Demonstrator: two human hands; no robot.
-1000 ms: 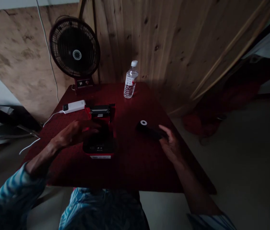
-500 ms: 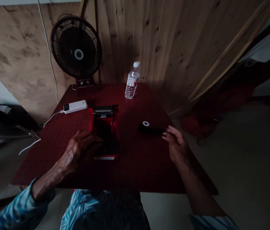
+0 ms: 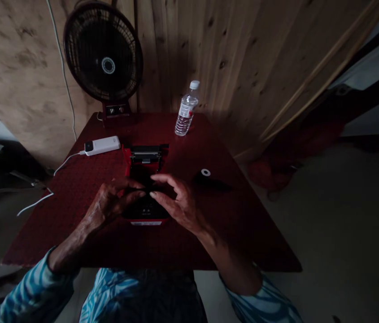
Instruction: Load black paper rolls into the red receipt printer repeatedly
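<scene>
Fingers (image 3: 168, 180) of your left hand (image 3: 106, 204) and right hand (image 3: 185, 207) nearly meet over the red-and-black printer (image 3: 146, 211), between the desk (image 3: 63, 211)'s side edges; can't tell if they're gripping. Its lid (image 3: 146, 150) stands toward the back edge, likely for access.

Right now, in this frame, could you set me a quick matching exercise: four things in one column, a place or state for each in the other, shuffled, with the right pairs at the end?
Column one:
1. fan
2. bottle
3. white device
4. right hand

Column two:
A. lying flat, with a white cable at one end
B. over the red-and-black machine, thumb and index fingertip apart
C. clear, standing, topped by a white cap
D. dark and round, at the far left corner of the table

Right pairs: 1-D, 2-C, 3-A, 4-B
</scene>
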